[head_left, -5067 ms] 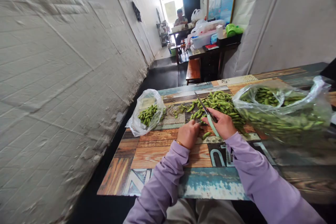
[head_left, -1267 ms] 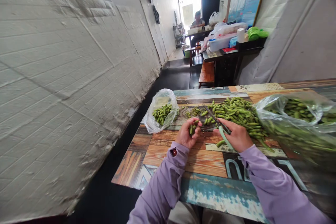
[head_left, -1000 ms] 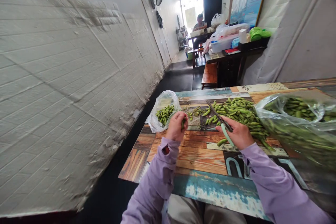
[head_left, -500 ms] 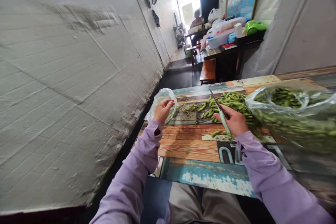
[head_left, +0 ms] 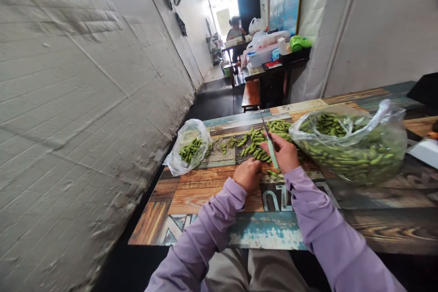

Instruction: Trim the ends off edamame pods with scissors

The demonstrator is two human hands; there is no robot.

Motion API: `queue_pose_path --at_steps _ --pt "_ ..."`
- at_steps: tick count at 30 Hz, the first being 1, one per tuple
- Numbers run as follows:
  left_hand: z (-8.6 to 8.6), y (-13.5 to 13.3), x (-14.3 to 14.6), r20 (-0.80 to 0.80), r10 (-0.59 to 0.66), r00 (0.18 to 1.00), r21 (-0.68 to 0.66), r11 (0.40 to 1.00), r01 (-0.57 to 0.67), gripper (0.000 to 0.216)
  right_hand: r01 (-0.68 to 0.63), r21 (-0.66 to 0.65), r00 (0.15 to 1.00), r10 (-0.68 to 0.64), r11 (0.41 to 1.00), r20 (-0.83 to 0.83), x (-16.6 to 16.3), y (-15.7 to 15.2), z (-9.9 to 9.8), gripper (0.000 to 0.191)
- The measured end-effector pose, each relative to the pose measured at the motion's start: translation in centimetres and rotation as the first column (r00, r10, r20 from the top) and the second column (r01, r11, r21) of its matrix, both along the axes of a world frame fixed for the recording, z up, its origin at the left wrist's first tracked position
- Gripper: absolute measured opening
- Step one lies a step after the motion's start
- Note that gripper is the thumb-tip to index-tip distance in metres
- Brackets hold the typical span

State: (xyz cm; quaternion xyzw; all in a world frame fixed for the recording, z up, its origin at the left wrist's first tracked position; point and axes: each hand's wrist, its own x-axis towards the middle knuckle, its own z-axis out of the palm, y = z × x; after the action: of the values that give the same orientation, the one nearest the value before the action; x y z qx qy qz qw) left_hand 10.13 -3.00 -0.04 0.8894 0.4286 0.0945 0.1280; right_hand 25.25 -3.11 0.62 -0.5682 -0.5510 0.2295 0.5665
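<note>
My right hand (head_left: 284, 155) grips green-handled scissors (head_left: 270, 143), blades pointing away over a loose pile of green soybean pods (head_left: 263, 139) on the patterned table (head_left: 205, 191). My left hand (head_left: 248, 174) rests curled on the table just left of the scissors, fingers closed near a single pod (head_left: 272, 173); what it holds, if anything, is hidden. A small clear bag (head_left: 190, 148) with trimmed pods lies open at the left. Both arms wear lilac sleeves.
A large clear bag (head_left: 352, 146) full of pods fills the table's right side. A white tiled wall runs along the left. Beyond the table stand a wooden bench (head_left: 252, 93), a dark counter with containers (head_left: 273, 54), and a seated person (head_left: 234, 32) far back.
My left hand reached to the small bag at the left, then came back beside the scissors. The right hand kept hold of the scissors. The camera swung left and back.
</note>
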Motion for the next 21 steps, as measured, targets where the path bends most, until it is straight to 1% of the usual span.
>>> queue_pose_path --at_steps 5,7,11,14,16,18,20,21 --pt "-0.2 0.7 0.8 0.205 0.030 0.978 -0.087 0.996 -0.012 0.017 -0.014 0.016 0.999 0.014 1.000 0.034 -1.0 -0.1 0.4 0.044" --pt "-0.8 0.8 1.4 0.273 -0.020 0.962 -0.085 0.995 0.045 0.024 -0.016 0.031 0.999 0.015 0.999 0.044 -1.2 -0.2 0.5 0.043" --pt "-2.5 1.1 2.5 0.342 -0.191 0.920 -0.026 0.977 0.213 0.029 -0.022 0.043 0.998 0.019 0.999 0.056 -1.4 -0.3 0.4 0.043" --pt "-3.1 1.0 2.7 0.360 -0.220 0.907 -0.008 0.971 0.239 0.027 -0.028 0.055 0.997 0.024 0.998 0.079 -1.5 -0.2 0.3 0.040" --pt "-2.9 0.9 2.5 0.397 -0.203 0.895 -0.022 0.973 0.231 0.024 -0.021 0.058 0.997 0.016 0.998 0.081 -1.5 -0.2 0.3 0.039" --pt "-2.4 0.9 1.7 0.478 -0.141 0.867 -0.076 0.977 0.200 0.020 -0.012 0.051 0.997 0.008 0.999 0.077 -1.4 -0.1 0.3 0.039" --pt "-1.8 1.1 0.6 0.593 0.005 0.805 -0.199 0.970 0.141 0.013 -0.011 0.042 0.997 0.008 0.999 0.075 -1.4 -0.2 0.4 0.041" --pt "-1.5 1.2 -0.1 0.649 0.103 0.754 -0.281 0.953 0.111 0.012 -0.016 0.040 0.997 0.013 0.999 0.078 -1.4 -0.2 0.4 0.041"
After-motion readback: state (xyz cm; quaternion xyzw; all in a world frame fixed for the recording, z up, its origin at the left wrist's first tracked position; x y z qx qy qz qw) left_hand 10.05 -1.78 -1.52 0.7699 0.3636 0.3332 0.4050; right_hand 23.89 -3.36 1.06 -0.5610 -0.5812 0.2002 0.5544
